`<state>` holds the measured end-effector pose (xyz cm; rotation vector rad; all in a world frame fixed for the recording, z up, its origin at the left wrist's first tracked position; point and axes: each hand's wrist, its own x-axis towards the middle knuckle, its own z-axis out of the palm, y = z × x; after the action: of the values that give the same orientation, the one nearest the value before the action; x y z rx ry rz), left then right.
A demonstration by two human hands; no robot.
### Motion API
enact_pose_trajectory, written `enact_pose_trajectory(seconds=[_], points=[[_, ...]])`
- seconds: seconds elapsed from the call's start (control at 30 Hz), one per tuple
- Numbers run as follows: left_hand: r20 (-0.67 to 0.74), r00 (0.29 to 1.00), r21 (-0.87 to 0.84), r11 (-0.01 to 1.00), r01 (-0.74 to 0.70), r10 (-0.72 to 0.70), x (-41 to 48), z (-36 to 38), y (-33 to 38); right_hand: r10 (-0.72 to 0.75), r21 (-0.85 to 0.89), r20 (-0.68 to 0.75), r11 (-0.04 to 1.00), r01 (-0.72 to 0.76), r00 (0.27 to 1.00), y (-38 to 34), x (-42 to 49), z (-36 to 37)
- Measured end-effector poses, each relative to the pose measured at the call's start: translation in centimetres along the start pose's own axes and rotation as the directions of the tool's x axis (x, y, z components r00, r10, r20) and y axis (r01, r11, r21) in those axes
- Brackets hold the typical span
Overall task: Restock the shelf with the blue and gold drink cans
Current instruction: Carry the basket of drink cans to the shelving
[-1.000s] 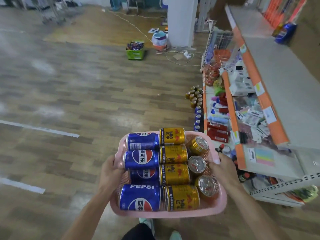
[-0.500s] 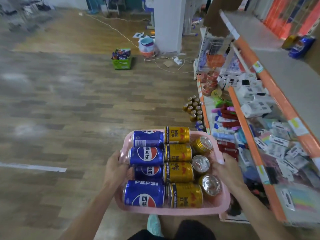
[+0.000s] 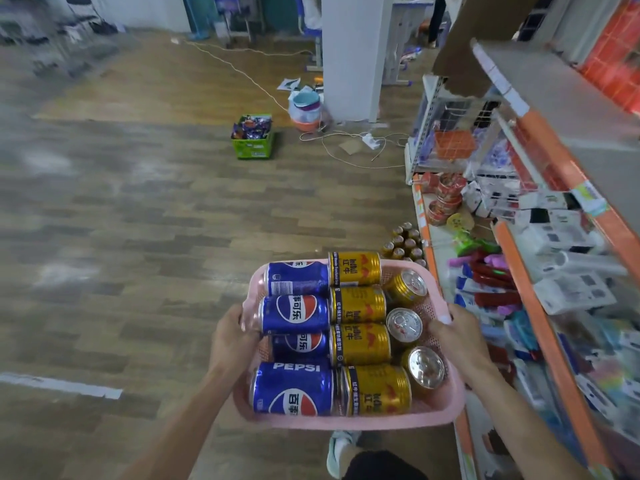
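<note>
I carry a pink plastic basket [image 3: 398, 420] in front of me, above the wooden floor. My left hand [image 3: 230, 341] grips its left rim and my right hand [image 3: 457, 341] grips its right rim. Inside lie several blue Pepsi cans [image 3: 294, 389] on the left and several gold Red Bull cans [image 3: 360, 344] in the middle. Three more gold cans [image 3: 404, 323] lean at the right side with their silver tops showing. The shelf unit [image 3: 540, 327] with orange edges stands to my right, close to the basket.
A cluster of gold cans [image 3: 403, 242] stands on the floor by the shelf's lowest level. Further off are a green crate of snacks [image 3: 252, 136], a bucket [image 3: 304, 109], loose cables with a power strip [image 3: 370, 140] and a white pillar [image 3: 353, 53]. My shoe [image 3: 341, 448] shows below the basket.
I have walked forward along the shelf with the basket; the shelf and the floor cans are nearer. Both hands keep the same grip on the basket.
</note>
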<state>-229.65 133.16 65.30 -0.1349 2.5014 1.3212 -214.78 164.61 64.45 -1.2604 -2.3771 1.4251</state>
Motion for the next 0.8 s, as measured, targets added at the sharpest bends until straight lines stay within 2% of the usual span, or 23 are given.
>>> enact_pose_trajectory(seconds=[0.17,0.27,0.5,0.8], points=[[-0.009,0.999,0.000,0.999,0.040,-0.040,6.8,2.2,3.5,-0.027,-0.061,0.003,0.998,0.028,1.000,-4.1,8.4,0.0],[-0.017,0.999,-0.011,0.999,0.043,-0.043,10.4,3.2,5.7,-0.017,-0.035,-0.004,0.999,0.017,1.000,-6.0,12.8,0.1],[0.055,0.998,-0.009,0.999,0.039,-0.039,21.5,5.7,11.6,0.019,-0.040,-0.036,0.999,-0.021,0.999,-10.2,22.4,1.2],[0.186,0.982,0.096,0.995,-0.033,0.014,39.3,9.5,19.4,0.149,0.032,-0.175,0.989,-0.146,0.973,-16.4,34.9,4.1]])
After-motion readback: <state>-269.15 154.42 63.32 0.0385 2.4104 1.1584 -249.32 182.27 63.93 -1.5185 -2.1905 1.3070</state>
